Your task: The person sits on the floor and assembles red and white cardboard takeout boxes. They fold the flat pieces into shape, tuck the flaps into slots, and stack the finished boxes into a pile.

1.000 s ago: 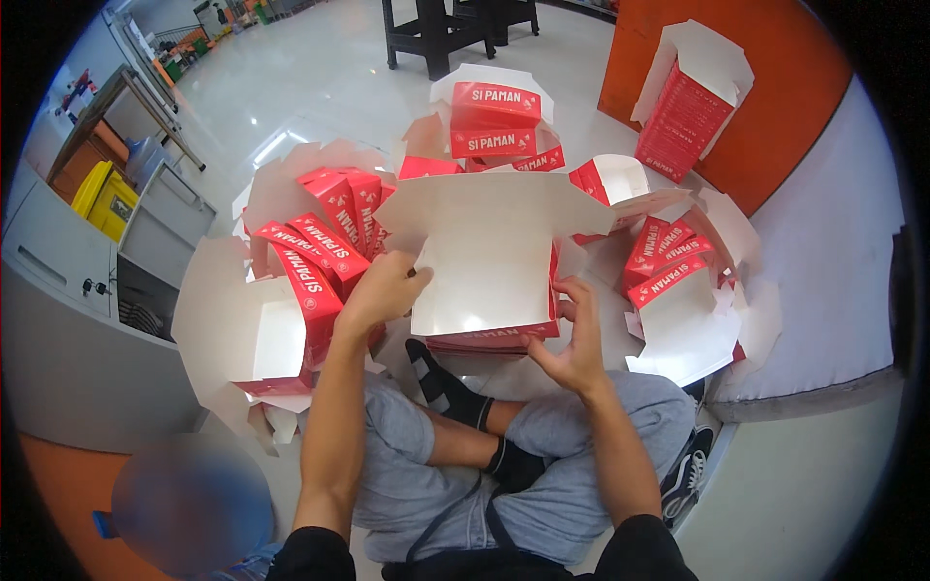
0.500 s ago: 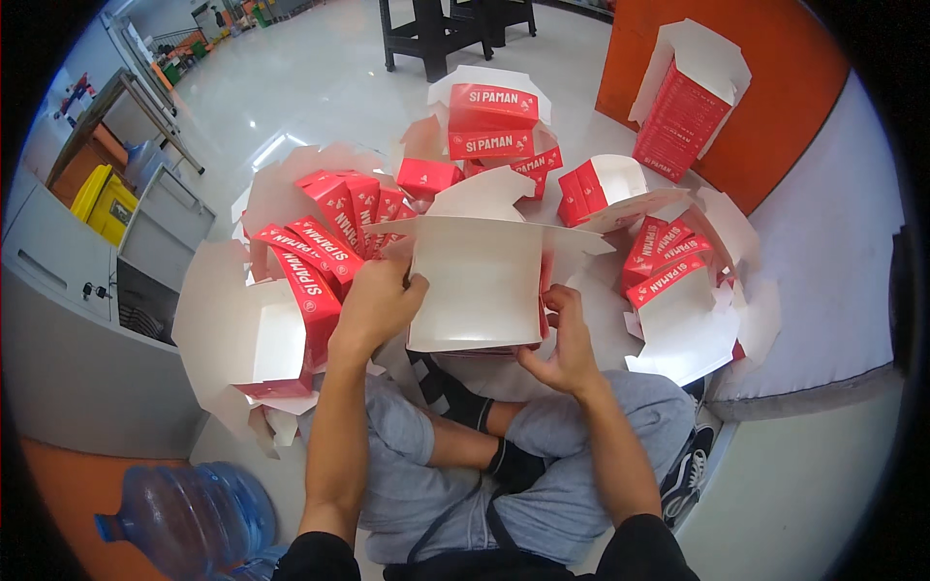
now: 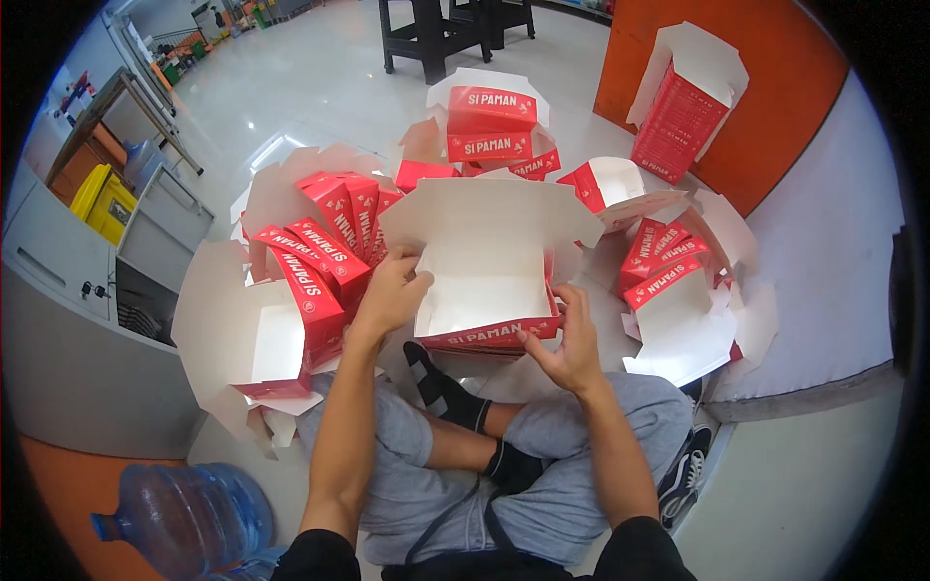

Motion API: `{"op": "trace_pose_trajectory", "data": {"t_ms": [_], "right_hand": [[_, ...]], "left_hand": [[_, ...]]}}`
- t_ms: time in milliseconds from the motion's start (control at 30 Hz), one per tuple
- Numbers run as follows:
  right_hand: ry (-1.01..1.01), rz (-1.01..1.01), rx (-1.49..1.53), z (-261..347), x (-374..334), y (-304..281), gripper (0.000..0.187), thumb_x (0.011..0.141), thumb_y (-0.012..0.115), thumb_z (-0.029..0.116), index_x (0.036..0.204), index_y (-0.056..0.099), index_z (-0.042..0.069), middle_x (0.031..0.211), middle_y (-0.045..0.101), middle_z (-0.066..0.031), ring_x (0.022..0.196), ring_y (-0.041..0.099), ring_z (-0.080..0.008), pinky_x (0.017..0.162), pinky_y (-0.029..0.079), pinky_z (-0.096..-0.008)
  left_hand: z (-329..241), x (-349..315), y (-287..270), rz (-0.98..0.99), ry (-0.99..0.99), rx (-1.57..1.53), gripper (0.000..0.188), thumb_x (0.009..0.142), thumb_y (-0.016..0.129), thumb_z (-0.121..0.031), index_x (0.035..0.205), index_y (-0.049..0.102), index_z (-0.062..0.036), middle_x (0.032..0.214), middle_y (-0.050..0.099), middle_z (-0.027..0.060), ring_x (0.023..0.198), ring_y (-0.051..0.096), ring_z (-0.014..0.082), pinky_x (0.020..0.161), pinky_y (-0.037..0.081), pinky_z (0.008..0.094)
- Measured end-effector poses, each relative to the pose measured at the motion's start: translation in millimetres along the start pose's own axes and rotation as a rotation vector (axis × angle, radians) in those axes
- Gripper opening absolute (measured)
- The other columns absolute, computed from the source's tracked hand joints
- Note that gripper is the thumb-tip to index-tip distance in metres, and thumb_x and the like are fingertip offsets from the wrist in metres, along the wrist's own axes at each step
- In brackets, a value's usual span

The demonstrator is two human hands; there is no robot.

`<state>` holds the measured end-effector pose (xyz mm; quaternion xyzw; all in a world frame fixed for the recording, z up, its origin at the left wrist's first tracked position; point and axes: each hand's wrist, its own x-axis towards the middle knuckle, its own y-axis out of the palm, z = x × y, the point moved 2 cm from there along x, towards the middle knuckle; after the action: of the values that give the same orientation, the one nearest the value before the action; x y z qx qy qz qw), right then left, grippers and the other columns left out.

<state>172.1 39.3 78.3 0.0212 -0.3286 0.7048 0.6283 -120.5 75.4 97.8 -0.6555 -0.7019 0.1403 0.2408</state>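
In front of my crossed legs stands a red-and-white cardboard food box (image 3: 484, 302), its white inside facing up and its broad lid flap raised at the far side. My left hand (image 3: 389, 298) grips the box's left edge with curled fingers. On the right side, my right hand (image 3: 568, 347) has its thumb against the red front wall and its fingers behind the corner. More red cardboard shows under the front wall; how many boxes are there I cannot tell. Left of my left hand lie several formed boxes (image 3: 315, 295) with lids open.
More open boxes stand beyond (image 3: 489, 111) and to the right (image 3: 668, 276). A tall nested stack (image 3: 683, 121) leans by an orange panel. A grey cabinet (image 3: 73, 320) stands left, a blue water jug (image 3: 189, 518) lower left, black stools (image 3: 431, 39) at the back.
The held box's white panel, which faced me and hid the inside, now stands farther back. The inside and red front wall have come into view. Both hands keep their hold.
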Motion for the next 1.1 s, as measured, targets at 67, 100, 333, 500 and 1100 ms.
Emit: {"op": "trace_pose_trajectory", "data": {"t_ms": [67, 100, 333, 500, 1100], "right_hand": [[-0.018, -0.001, -0.041, 2, 1, 2, 0.067, 0.082, 0.082, 0.026, 0.133, 0.048, 0.000, 0.122, 0.053, -0.0213, 0.108, 0.060, -0.0376, 0.083, 0.055, -0.0426], [-0.026, -0.001, -0.062, 3, 1, 3, 0.067, 0.083, 0.081, 0.027, 0.133, 0.047, -0.001, 0.122, 0.053, -0.0217, 0.108, 0.060, -0.0379, 0.084, 0.055, -0.0431], [-0.066, -0.070, -0.144, -1, -4, 7, 0.069, 0.085, 0.079, 0.026, 0.138, 0.044, 0.000, 0.131, 0.050, -0.0248, 0.109, 0.060, -0.0423, 0.083, 0.054, -0.0454], [-0.021, -0.098, -0.102, 0, -4, 8, 0.069, 0.086, 0.079, 0.025, 0.140, 0.044, 0.000, 0.132, 0.049, -0.0261, 0.109, 0.060, -0.0437, 0.083, 0.054, -0.0467], [0.020, 0.053, -0.040, -2, 0, 5, 0.060, 0.074, 0.070, 0.008, 0.131, 0.053, 0.002, 0.119, 0.054, -0.0194, 0.095, 0.064, -0.0354, 0.080, 0.056, -0.0432]], "left_hand": [[-1, 5, -3, -0.019, -0.075, -0.023, 0.034, 0.087, 0.063, -0.020, 0.104, 0.069, 0.0090, 0.095, 0.066, 0.0232, 0.087, 0.066, 0.0291, 0.079, 0.051, 0.0374], [-2, 7, -4, -0.026, -0.105, 0.018, 0.034, 0.088, 0.063, -0.021, 0.104, 0.068, 0.0092, 0.089, 0.066, 0.0230, 0.082, 0.066, 0.0291, 0.077, 0.051, 0.0383], [-23, 17, -6, -0.021, -0.164, 0.144, 0.037, 0.092, 0.062, -0.027, 0.094, 0.066, 0.0105, 0.076, 0.065, 0.0263, 0.069, 0.066, 0.0289, 0.067, 0.050, 0.0430], [-25, 19, -5, -0.020, -0.182, 0.166, 0.040, 0.094, 0.062, -0.029, 0.091, 0.065, 0.0106, 0.078, 0.065, 0.0285, 0.070, 0.067, 0.0331, 0.068, 0.050, 0.0435], [-5, 26, 5, -0.313, 0.095, 0.203, 0.022, 0.086, 0.071, -0.010, 0.106, 0.075, -0.0024, 0.119, 0.065, 0.0227, 0.109, 0.065, 0.0364, 0.094, 0.051, 0.0418]]}}
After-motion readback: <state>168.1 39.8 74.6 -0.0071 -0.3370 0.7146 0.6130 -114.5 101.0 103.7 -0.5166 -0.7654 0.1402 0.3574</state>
